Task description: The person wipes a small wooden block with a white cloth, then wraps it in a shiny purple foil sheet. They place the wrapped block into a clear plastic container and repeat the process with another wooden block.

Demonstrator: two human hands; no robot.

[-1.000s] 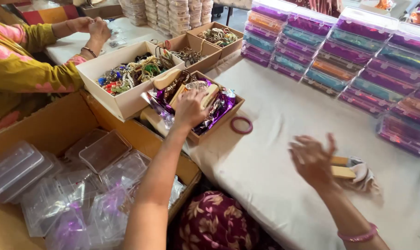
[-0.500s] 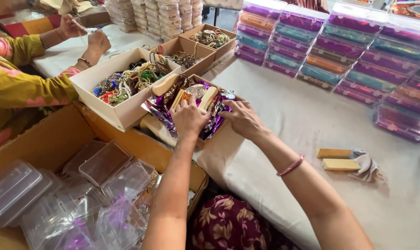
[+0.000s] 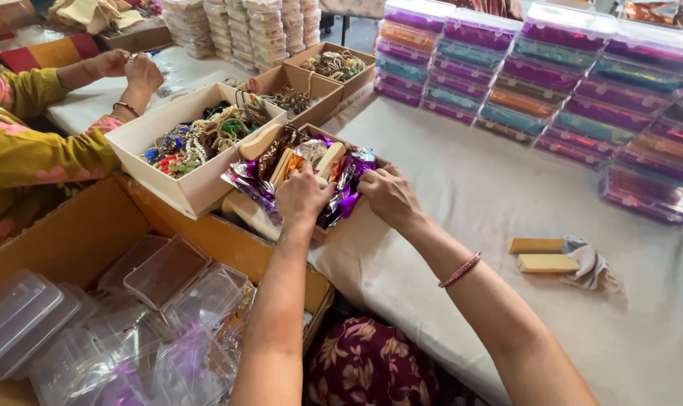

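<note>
While both hands sit in the same box [image 3: 245, 210], neither grip is clear. Left hand [image 3: 302, 197] is knuckles-up over the purple foil [image 3: 347, 188], fingers curled down into the contents; can't tell what they pinch, if anything. Right hand [image 3: 387, 197] is just beside it at the box's right edge, fingers bent inward onto the foil, touching it; a closed grasp can't be confirmed. A pink bangle [image 3: 460, 270] sits on the right wrist.

The box rests on the table [image 3: 462, 195] at its near-left edge, holding foil packs and tan wooden sticks [image 3: 329, 159]. A white box [image 3: 177, 184] of mixed bangles touches it on the left. Two more open boxes [image 3: 334, 64] sit behind.

Stacked coloured cases [image 3: 552, 83] line the far right. Two wooden blocks [image 3: 541, 254] and a cloth [image 3: 590, 263] lie well apart to the right. Clear plastic cases [image 3: 161, 267] fill a carton lower left.

Another person's hands [image 3: 131, 68], yellow sleeves, are at the far left.
</note>
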